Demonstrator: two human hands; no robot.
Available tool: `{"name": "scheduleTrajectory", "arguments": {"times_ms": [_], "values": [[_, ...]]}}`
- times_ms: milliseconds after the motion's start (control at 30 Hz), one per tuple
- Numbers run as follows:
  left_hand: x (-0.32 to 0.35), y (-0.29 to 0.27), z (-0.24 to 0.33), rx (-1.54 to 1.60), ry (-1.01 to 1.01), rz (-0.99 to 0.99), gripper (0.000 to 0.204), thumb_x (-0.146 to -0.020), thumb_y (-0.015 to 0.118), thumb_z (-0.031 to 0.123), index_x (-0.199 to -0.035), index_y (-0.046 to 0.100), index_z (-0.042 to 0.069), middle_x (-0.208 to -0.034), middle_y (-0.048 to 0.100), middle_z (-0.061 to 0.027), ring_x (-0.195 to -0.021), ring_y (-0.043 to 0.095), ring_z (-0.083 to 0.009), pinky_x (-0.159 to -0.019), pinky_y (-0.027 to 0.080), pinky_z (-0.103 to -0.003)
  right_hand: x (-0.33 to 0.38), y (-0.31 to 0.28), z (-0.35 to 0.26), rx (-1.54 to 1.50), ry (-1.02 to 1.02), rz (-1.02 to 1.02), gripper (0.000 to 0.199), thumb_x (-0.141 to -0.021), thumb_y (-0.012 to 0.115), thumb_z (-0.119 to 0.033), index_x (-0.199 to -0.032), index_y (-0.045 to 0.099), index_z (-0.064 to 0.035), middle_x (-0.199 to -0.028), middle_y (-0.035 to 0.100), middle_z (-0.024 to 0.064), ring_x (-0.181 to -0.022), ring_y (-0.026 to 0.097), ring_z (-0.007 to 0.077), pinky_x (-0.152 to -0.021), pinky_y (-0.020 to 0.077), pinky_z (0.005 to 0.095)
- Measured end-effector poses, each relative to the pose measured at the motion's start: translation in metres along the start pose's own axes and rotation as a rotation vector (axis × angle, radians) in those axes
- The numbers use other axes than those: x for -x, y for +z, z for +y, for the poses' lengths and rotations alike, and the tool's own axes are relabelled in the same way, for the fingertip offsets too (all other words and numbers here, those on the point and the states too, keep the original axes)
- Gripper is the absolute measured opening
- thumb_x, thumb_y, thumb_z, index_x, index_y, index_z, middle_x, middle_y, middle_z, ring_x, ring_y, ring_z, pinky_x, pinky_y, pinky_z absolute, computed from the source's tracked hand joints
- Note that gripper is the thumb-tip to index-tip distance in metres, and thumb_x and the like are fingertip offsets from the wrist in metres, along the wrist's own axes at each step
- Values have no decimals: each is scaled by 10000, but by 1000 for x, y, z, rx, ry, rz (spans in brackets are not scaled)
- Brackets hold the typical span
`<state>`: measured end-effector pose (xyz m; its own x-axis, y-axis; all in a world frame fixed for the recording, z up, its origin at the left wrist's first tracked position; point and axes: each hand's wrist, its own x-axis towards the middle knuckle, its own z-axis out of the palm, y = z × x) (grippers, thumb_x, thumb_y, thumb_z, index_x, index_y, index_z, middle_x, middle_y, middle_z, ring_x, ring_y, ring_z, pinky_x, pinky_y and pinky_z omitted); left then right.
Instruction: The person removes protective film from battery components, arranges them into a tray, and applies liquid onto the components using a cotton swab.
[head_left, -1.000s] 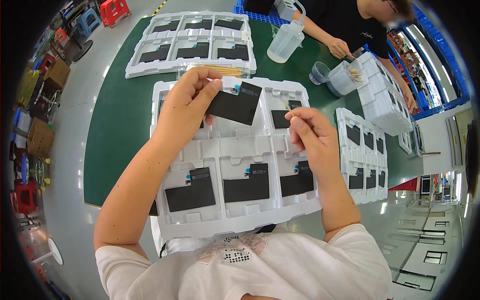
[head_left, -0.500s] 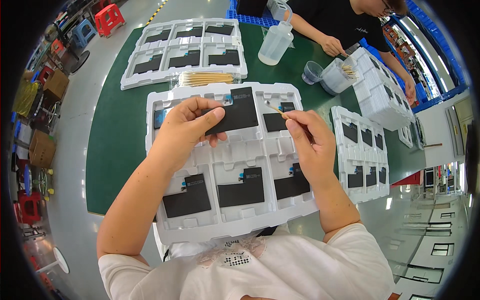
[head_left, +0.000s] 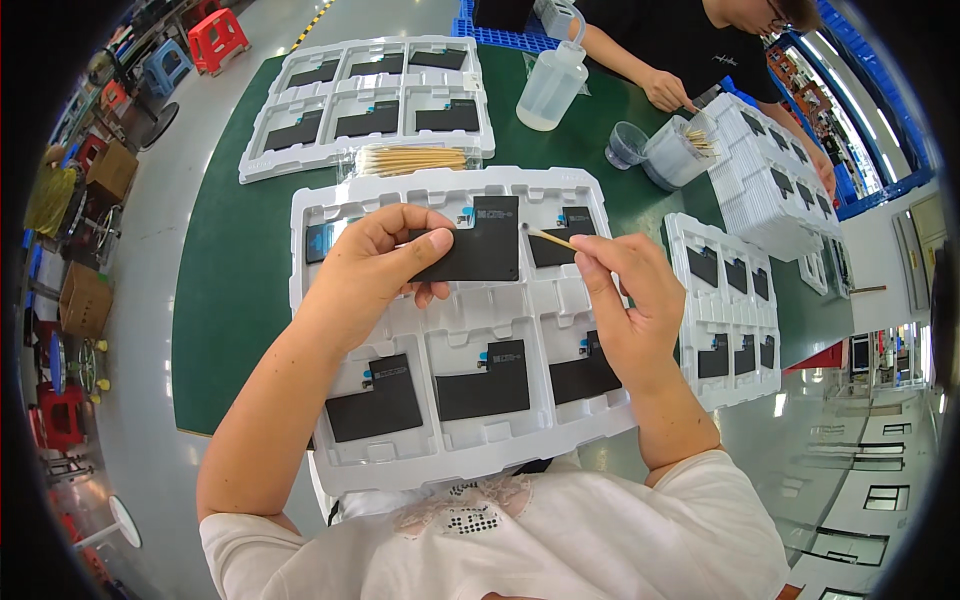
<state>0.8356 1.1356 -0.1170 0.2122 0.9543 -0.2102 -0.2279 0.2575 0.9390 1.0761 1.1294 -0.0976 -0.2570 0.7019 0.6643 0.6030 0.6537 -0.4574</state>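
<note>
My left hand (head_left: pixel 385 260) pinches a flat black L-shaped battery (head_left: pixel 485 248) by its left part, thumb on top. The battery has a small blue tab in its notch and is raised over the white moulded tray (head_left: pixel 400 474). Between the thumb and fingers of my right hand (head_left: pixel 640 295) is a wooden cotton swab (head_left: pixel 556 240). Its dark tip points left, close to the battery's right edge; whether they touch I cannot tell. More black batteries (head_left: pixel 484 380) lie in the tray's compartments beneath and in front of my hands.
Behind the tray lies a bundle of swabs (head_left: pixel 412 160), with another battery tray (head_left: pixel 478 145) beyond. A squeeze bottle (head_left: pixel 553 85), small clear cup (head_left: pixel 626 147) and swab container (head_left: pixel 676 155) stand farther right. Stacked trays (head_left: pixel 745 190) sit near a co-worker's hand (head_left: pixel 667 90).
The battery has shifted slightly right and down, turning a little straighter. The swab has swung flatter, its tip moving left and down to beside the battery's edge.
</note>
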Motion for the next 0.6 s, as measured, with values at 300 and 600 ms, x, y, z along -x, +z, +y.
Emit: {"name": "scheduleTrajectory", "arguments": {"times_ms": [300, 600], "values": [[2, 3, 1, -58, 6, 15, 204, -916, 608, 188, -1020, 586, 14, -763, 580, -43, -593, 556, -85, -527, 419, -216, 2, 2, 5, 48, -17, -122, 162, -774, 675, 9, -918, 684, -64, -682, 514, 35, -603, 479, 175, -519, 374, 291], [2, 3, 0, -108, 24, 13, 215, -912, 614, 207, -1007, 587, 15, -756, 595, -48, -578, 551, -73, -530, 428, -209, 2, 1, 5, 21, 37, -156, 125, -816, 650, 3, -924, 694, -43, -723, 578, 44, -632, 529, 133, -547, 385, 244]]}}
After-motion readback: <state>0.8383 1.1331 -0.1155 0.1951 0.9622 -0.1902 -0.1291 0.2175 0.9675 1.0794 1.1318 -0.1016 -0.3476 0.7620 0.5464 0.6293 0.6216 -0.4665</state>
